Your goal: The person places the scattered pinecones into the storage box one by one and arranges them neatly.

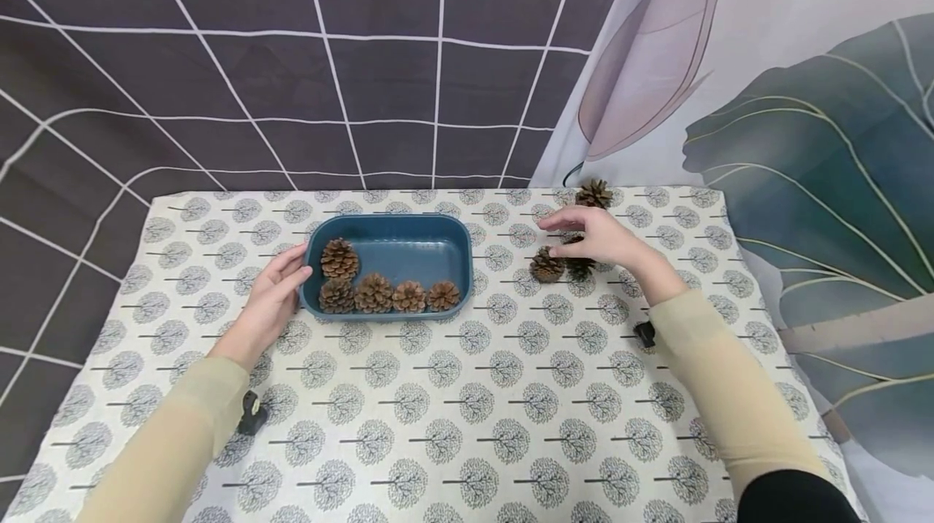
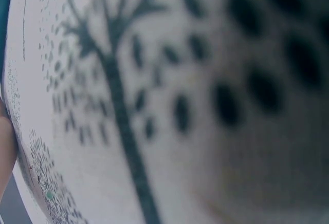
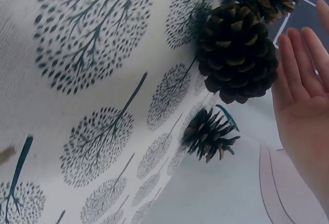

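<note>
Behind the table we see a dark gridded curtain [image 1: 394,77], and to the right a leaf-print drape [image 1: 824,150]. Below them spreads the tree-patterned cloth [image 1: 467,426] covering the table. On it, left of centre, sits a blue dish [image 1: 438,239], and we count five brown cones [image 1: 374,293] inside: four lined along the near wall, one above them at the left.

Our left hand [image 1: 270,296] lies at the dish's left end, its fingertips at the rim; we cannot tell whether they pinch the wall or only rest there. Our right hand [image 1: 601,239] hangs over the loose cones, thumb and index finger spread apart; in the right wrist view its straight fingers hold nothing.

Two loose cones sit just under that hand: a near-left cone [image 1: 547,265], by the thumb tip, and a darker cone [image 3: 236,54], partly hidden below the palm from above. The far cone [image 1: 594,193] lies beyond the hand, near the table's back edge.

We judge the cones light and stiff, rough rather than slippery, with scale tips that could snap under a hard squeeze. A gentle pinch across the widest scales should suit them best.
</note>
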`<state>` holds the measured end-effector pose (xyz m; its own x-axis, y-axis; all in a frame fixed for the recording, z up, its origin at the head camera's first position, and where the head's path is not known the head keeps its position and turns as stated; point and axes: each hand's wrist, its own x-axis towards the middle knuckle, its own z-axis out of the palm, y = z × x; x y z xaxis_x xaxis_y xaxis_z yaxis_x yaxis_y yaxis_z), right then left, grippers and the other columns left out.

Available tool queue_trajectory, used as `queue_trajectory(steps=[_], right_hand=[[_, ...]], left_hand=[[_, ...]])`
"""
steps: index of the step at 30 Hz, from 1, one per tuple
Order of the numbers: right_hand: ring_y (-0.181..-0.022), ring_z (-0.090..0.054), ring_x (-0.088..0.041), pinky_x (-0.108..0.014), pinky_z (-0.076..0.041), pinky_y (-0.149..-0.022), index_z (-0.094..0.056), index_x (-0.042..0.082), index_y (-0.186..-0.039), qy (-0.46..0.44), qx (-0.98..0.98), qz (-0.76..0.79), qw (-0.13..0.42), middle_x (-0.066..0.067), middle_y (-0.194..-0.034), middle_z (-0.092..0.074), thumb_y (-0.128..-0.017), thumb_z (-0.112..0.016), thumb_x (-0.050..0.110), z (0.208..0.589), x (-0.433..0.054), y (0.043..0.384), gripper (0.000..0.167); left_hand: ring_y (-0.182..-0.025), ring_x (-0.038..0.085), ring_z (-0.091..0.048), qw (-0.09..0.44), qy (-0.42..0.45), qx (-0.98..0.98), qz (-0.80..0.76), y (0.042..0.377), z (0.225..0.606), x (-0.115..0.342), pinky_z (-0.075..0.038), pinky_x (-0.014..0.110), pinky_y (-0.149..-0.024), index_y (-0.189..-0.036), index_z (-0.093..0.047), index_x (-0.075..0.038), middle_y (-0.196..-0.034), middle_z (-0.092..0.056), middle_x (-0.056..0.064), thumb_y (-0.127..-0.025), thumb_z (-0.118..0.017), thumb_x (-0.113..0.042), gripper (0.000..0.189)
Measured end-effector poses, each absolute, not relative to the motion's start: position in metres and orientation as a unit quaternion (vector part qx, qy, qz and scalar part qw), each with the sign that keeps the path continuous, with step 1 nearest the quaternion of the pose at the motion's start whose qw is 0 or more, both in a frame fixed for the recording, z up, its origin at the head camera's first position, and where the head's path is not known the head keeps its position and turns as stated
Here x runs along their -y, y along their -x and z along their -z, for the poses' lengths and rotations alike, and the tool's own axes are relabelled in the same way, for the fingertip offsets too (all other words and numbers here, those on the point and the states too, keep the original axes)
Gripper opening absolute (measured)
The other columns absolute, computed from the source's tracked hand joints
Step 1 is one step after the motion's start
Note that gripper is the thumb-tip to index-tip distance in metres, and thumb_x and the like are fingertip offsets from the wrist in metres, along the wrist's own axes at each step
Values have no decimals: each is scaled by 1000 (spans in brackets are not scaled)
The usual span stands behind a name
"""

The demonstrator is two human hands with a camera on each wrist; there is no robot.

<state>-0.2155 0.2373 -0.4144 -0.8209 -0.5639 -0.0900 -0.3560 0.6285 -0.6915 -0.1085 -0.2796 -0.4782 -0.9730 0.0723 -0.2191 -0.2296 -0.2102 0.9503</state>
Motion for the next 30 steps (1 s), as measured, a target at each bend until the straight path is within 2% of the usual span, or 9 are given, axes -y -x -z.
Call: queue_trajectory(steps=[5,13,17,23,30], right_hand=[[-139,-56,-44,-63,-38,-126,-68,2,-135,261,-900,312,157,-22,-144,-65,-87,-87,11,418,-241,217,52],[-138,-57,-44,-64,-38,-125,-69,2,-135,271,-901,295,164,-21,-144,-65,-86,-88,13,421,-241,218,54],[-136,-59,-43,-64,-41,-123,-69,3,-135,281,-901,279,177,-20,-142,-67,-84,-89,17,420,-239,217,56],[-123,-69,-39,-59,-51,-115,-70,1,-133,298,-899,253,196,-18,-134,-73,-84,-90,24,419,-234,215,58],[-114,-74,-32,-55,-57,-109,-75,4,-124,308,-899,233,205,-14,-125,-78,-86,-89,27,422,-229,216,47]], left_hand=[[-124,-9,-59,97,66,-623,-773,109,478,280,-33,20,-129,-139,-59,-29,-132,-62,-24,-109,-57,-7,37],[-125,-11,-58,102,70,-631,-766,110,479,280,-25,26,-135,-149,-53,-24,-132,-60,-25,-110,-57,-9,42],[-125,-10,-58,99,65,-627,-770,110,480,281,-31,22,-131,-146,-55,-25,-133,-61,-24,-110,-56,-7,41],[-125,-8,-59,95,59,-624,-773,110,481,281,-36,18,-127,-142,-57,-27,-133,-62,-24,-109,-56,-6,39],[-125,-8,-59,96,58,-624,-773,110,481,281,-38,17,-125,-143,-58,-26,-132,-63,-24,-109,-56,-6,39]])
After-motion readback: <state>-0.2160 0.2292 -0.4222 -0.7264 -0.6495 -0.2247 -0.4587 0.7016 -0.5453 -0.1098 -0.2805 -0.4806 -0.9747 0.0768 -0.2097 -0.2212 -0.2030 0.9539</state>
